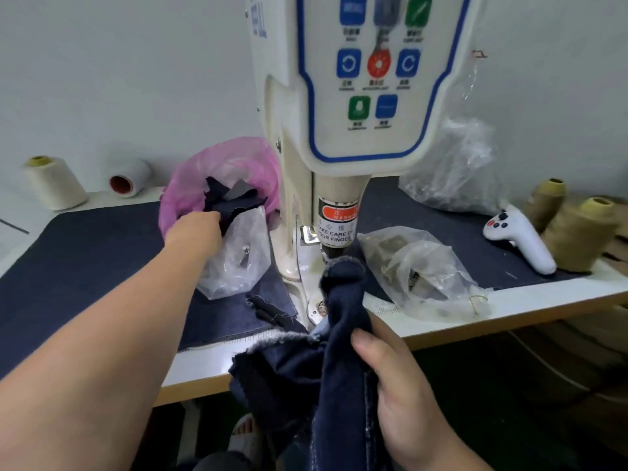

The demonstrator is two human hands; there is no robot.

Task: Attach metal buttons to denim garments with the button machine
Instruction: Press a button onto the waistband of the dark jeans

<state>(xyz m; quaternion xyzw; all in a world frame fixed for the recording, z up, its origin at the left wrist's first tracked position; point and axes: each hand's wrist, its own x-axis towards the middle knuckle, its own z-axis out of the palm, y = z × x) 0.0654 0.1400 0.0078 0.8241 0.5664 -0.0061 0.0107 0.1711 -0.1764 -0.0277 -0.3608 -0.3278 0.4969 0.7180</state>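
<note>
- Denim garment [343,338] hung bunched in the right hand [404,379], its top fold rising just in front of the button machine [339,137] and under the machine's head; the lower part dropped below the desk [452,314] edge.
- The right hand's fingers [365,341] curled around the fabric, thumb pressed on the front.
- The left hand [197,229] reached out to dark denim scraps [231,202] at the mouth of a pink plastic bag [190,175]; its fingers were hidden behind the cloth (whether they gripped it could not be told).
- Clear plastic bags [428,266] lay on either side of the machine's base.
- A white handheld controller [520,236] and olive thread cones [577,232] sat on the right, cream thread cones [54,181] far left.
</note>
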